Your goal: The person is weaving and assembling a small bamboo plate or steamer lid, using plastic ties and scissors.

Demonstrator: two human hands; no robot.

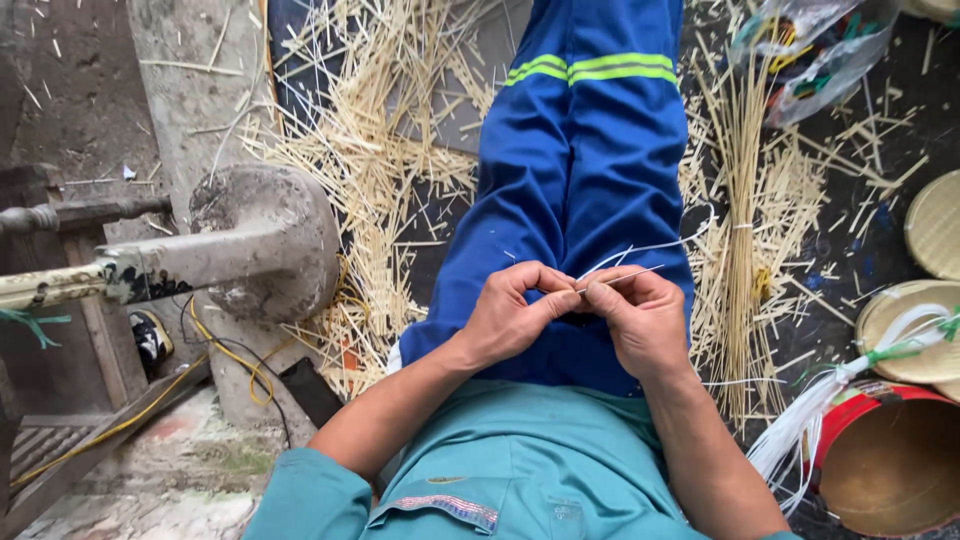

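Pinching a thin white strand (pixel 640 248) over the lap of the blue trousers (pixel 580 180), the left hand (pixel 515 312) and right hand (pixel 640 318) meet fingertip to fingertip, each grip clenched on it. A tied bundle of bamboo sticks (pixel 738 240) lies just right of the leg among scattered splinters; white strips (pixel 810 420) hang over a red tin (pixel 885 455)

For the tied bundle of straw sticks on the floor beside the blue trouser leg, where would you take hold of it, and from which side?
Probably at the tie around the middle of the straw bundle, coming from above. It lies flat and long on the floor, and the tie holds the sticks tightest there, so they should splay least. Both the right hand and left hand are busy pinching a thin needle.
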